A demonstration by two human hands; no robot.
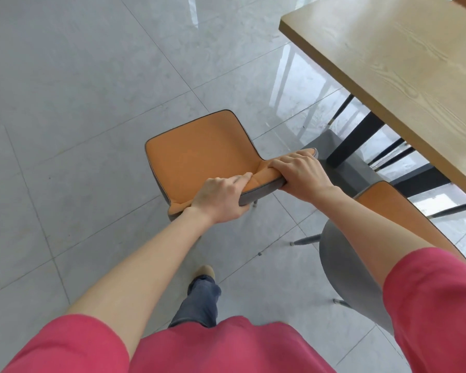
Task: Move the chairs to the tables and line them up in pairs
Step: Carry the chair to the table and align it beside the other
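An orange chair (199, 154) with a grey shell stands on the tiled floor in the middle of the view, its seat pointing away from me. My left hand (221, 196) grips the top edge of its backrest at the left. My right hand (300, 173) grips the same edge at the right. A second orange and grey chair (342, 265) stands at my right, partly hidden behind my right arm, next to the wooden table (388, 63).
The table fills the upper right, with black legs (353, 138) beneath it and other dark chair legs under its far side. Grey glossy floor tiles (78, 103) spread to the left and ahead. My foot (205, 273) is behind the held chair.
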